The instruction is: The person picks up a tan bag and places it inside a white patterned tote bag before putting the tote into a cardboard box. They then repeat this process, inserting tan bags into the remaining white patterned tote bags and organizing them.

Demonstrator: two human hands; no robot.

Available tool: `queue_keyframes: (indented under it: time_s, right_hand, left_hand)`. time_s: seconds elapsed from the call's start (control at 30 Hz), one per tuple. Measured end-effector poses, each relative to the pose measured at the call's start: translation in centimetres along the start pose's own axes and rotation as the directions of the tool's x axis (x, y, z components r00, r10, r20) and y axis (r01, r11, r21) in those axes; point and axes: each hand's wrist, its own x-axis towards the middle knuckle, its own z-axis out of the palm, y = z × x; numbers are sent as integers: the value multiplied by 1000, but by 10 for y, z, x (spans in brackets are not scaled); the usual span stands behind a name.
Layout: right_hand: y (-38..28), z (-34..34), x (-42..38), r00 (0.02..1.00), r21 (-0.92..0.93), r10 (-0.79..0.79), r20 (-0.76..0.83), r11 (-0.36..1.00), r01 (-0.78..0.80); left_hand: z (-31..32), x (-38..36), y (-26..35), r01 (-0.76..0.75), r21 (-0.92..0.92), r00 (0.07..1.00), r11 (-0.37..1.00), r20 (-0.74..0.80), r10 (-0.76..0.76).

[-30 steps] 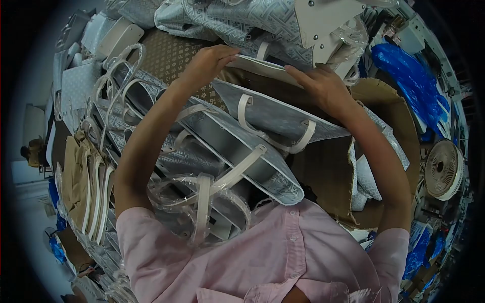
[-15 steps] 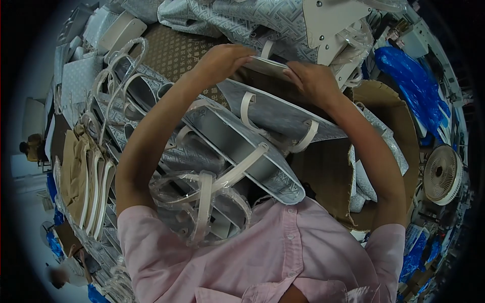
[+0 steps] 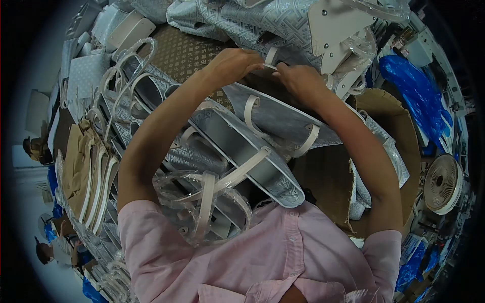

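Both hands are at the far rim of an open silver-grey bag [image 3: 283, 113] with white handles. My left hand [image 3: 234, 65] is closed on that rim, its fingertips at the white edge. My right hand [image 3: 301, 83] pinches the same rim just to the right, the fingertips of the two hands close together. The bag's near side faces me and its inside looks dark. Nearer my chest lies a second open bag [image 3: 222, 134] with a grey lining and a plastic-wrapped white handle [image 3: 245, 168].
Patterned silver material [image 3: 283, 25] lies at the back. Brown paper pieces [image 3: 76, 169] are stacked at the left. A cardboard box [image 3: 394, 113], blue plastic [image 3: 411, 91] and a fan [image 3: 442, 184] are at the right. People are visible at the far left edge.
My right hand has moved left along the rim, closer to my left hand. My left hand has shifted slightly right and down in view. The surroundings have shifted slightly as well.
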Motion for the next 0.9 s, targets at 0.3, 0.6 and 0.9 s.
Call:
queue_keyframes:
  time_s: [0.3, 0.6, 0.9]
  right_hand:
    - [-10, 7, 19, 998, 109, 64, 19, 992, -66]
    - [-3, 0, -36, 992, 76, 27, -127, 997, -17]
    - [-1, -1, -27, 989, 113, 144, -30, 984, -139]
  left_hand:
    - [-6, -19, -11, 10, -218, 999, 976, -45, -21]
    - [-8, -32, -40, 480, -559, 875, 676, 365, -319]
    - [8, -33, -41, 463, -886, 836, 44, 419, -355]
